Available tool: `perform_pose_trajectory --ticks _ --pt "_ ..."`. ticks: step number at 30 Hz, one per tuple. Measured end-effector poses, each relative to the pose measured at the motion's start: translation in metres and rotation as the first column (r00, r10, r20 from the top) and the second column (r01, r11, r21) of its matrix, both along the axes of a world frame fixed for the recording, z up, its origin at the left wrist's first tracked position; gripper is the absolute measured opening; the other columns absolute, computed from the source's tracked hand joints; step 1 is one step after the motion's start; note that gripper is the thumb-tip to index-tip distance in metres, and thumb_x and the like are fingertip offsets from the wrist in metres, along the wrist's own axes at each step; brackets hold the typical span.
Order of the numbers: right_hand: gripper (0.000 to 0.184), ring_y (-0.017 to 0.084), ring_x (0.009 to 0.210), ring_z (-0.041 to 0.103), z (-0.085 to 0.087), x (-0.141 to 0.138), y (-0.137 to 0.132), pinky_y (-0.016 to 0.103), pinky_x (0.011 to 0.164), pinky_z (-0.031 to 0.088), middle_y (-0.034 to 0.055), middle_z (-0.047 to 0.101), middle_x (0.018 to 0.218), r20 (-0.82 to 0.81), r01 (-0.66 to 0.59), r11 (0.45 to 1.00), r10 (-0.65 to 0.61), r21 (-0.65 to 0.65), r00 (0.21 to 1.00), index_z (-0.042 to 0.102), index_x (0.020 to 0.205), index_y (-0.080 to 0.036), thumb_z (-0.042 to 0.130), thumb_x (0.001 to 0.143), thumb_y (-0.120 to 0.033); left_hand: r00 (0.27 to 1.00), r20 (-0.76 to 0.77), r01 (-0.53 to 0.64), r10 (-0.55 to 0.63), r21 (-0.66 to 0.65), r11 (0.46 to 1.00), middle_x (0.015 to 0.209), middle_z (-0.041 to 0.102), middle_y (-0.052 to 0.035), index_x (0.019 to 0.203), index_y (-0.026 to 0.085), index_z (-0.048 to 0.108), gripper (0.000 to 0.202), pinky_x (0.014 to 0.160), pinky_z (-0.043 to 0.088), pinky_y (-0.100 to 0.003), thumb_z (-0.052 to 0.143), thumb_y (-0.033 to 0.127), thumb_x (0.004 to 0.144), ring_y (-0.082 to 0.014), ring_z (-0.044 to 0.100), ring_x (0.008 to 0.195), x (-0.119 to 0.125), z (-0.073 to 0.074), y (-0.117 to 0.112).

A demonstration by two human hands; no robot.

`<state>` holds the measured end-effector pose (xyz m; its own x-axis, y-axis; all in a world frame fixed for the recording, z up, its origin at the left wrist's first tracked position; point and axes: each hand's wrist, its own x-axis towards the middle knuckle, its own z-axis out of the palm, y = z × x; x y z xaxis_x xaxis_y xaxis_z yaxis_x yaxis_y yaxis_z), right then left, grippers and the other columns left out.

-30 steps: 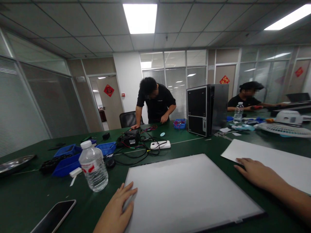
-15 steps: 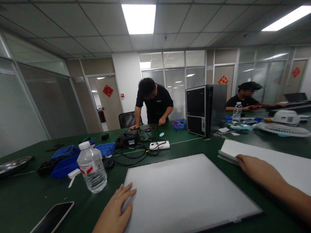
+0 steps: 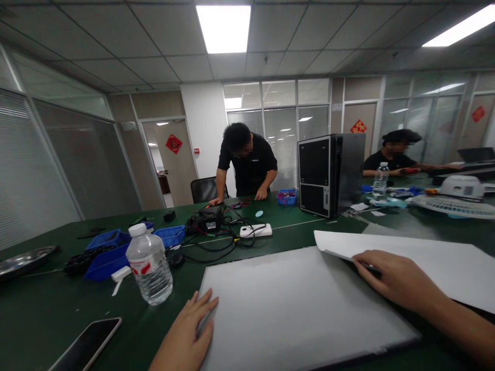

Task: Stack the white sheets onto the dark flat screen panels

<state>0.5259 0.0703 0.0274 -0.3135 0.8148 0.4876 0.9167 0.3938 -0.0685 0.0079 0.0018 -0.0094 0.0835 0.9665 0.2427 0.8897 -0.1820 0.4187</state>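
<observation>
A flat white panel (image 3: 286, 304) with a thin dark border lies on the green table before me. My left hand (image 3: 189, 327) rests on its left edge, fingers spread and holding nothing. My right hand (image 3: 394, 278) pinches the left edge of a thin white sheet (image 3: 436, 255), thumb beneath it. That sheet is curled up at its near left corner, which overhangs the panel's far right corner. Its right end runs to the picture's edge. A greyish translucent sheet (image 3: 400, 231) shows behind it on the table.
Left of the panel stand a water bottle (image 3: 149, 268) and a phone (image 3: 87, 346). Behind it are cables, a white power strip (image 3: 256, 231), blue trays (image 3: 170, 235) and a black computer tower (image 3: 328, 175). One person leans over the far side; another sits at right.
My right hand has moved left with the white sheet, bringing its corner over the panel. The greyish sheet behind has come into view. My left hand stays on the panel's edge.
</observation>
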Motion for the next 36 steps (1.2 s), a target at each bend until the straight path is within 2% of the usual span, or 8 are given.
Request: perform_pose_trajectory --ticks 4,7,11,14,17,21,28,36 --pt "0.037 0.023 0.094 0.066 0.008 -0.021 -0.013 0.04 0.083 0.053 0.0059 0.072 0.107 0.087 -0.275 0.933 0.301 -0.231 0.95 0.072 0.114 -0.028 0.04 0.104 -0.042 1.0 0.0 -0.002 0.002 0.0 1.0 0.153 0.052 -0.0043 0.135 0.025 0.068 0.049 0.121 0.027 -0.06 0.055 0.032 0.088 -0.0337 0.038 0.147 -0.001 -0.001 0.0" --pt "0.038 0.022 0.095 0.065 0.012 -0.029 -0.018 0.039 0.085 0.053 0.0056 0.07 0.106 0.075 -0.325 0.892 0.365 -0.316 0.928 0.072 0.115 -0.029 0.038 0.106 -0.045 1.0 0.026 -0.005 0.004 0.014 1.0 0.151 0.055 -0.0036 0.132 0.027 0.07 0.047 0.12 0.029 -0.061 0.058 0.032 0.087 -0.0349 0.04 0.146 -0.001 0.0 -0.001" --pt "0.04 0.025 0.104 0.064 0.004 -0.013 -0.008 0.043 0.092 0.052 0.0066 0.07 0.115 0.005 -0.245 0.938 0.254 -0.244 0.967 0.072 0.118 -0.029 0.042 0.104 -0.051 1.0 0.025 -0.007 0.007 0.006 1.0 0.15 0.056 -0.0029 0.132 0.027 0.07 0.048 0.12 0.03 -0.06 0.06 0.031 0.085 -0.035 0.04 0.146 0.0 0.003 -0.002" --pt "0.046 0.029 0.11 0.064 -0.009 0.011 0.009 0.049 0.098 0.051 0.0084 0.069 0.121 -0.03 -0.082 0.982 0.078 -0.168 0.997 0.072 0.119 -0.025 0.044 0.101 -0.057 1.0 0.009 -0.006 0.006 0.004 1.0 0.151 0.055 -0.0034 0.132 0.026 0.07 0.048 0.12 0.03 -0.061 0.057 0.032 0.087 -0.0352 0.039 0.147 0.0 0.003 -0.002" --pt "0.052 0.032 0.109 0.064 -0.02 0.03 0.02 0.052 0.097 0.052 0.0103 0.07 0.12 -0.039 0.047 0.979 -0.056 -0.197 0.998 0.073 0.118 -0.022 0.042 0.099 -0.059 1.0 -0.005 -0.003 0.003 0.0 1.0 0.151 0.055 -0.0037 0.133 0.026 0.069 0.048 0.12 0.029 -0.061 0.055 0.033 0.088 -0.0353 0.039 0.147 0.001 0.003 -0.003" --pt "0.053 0.032 0.114 0.062 -0.023 0.028 0.019 0.052 0.101 0.051 0.0088 0.069 0.124 -0.048 0.005 0.959 -0.019 -0.284 0.999 0.073 0.12 -0.022 0.041 0.1 -0.059 1.0 -0.019 -0.002 0.001 -0.016 1.0 0.152 0.054 -0.0037 0.135 0.026 0.068 0.048 0.12 0.029 -0.06 0.053 0.033 0.089 -0.0344 0.039 0.147 0.001 0.004 -0.003" --pt "0.046 0.028 0.124 0.058 -0.017 -0.006 0.004 0.05 0.109 0.046 0.006 0.065 0.133 -0.075 -0.185 0.947 0.171 -0.262 0.982 0.07 0.127 -0.028 0.042 0.103 -0.057 1.0 0.026 -0.005 0.005 0.007 1.0 0.152 0.055 -0.0031 0.133 0.028 0.069 0.047 0.12 0.028 -0.061 0.058 0.033 0.088 -0.0349 0.039 0.147 -0.001 0.001 -0.002" --pt "0.051 0.032 0.112 0.064 -0.025 0.034 0.02 0.053 0.1 0.051 0.0094 0.07 0.122 -0.099 0.057 0.971 -0.081 -0.232 0.992 0.075 0.118 -0.022 0.042 0.1 -0.058 1.0 -0.019 0.001 -0.001 -0.014 1.0 0.154 0.052 -0.004 0.136 0.024 0.067 0.049 0.121 0.027 -0.06 0.051 0.032 0.091 -0.0344 0.037 0.148 0.002 0.003 -0.002"
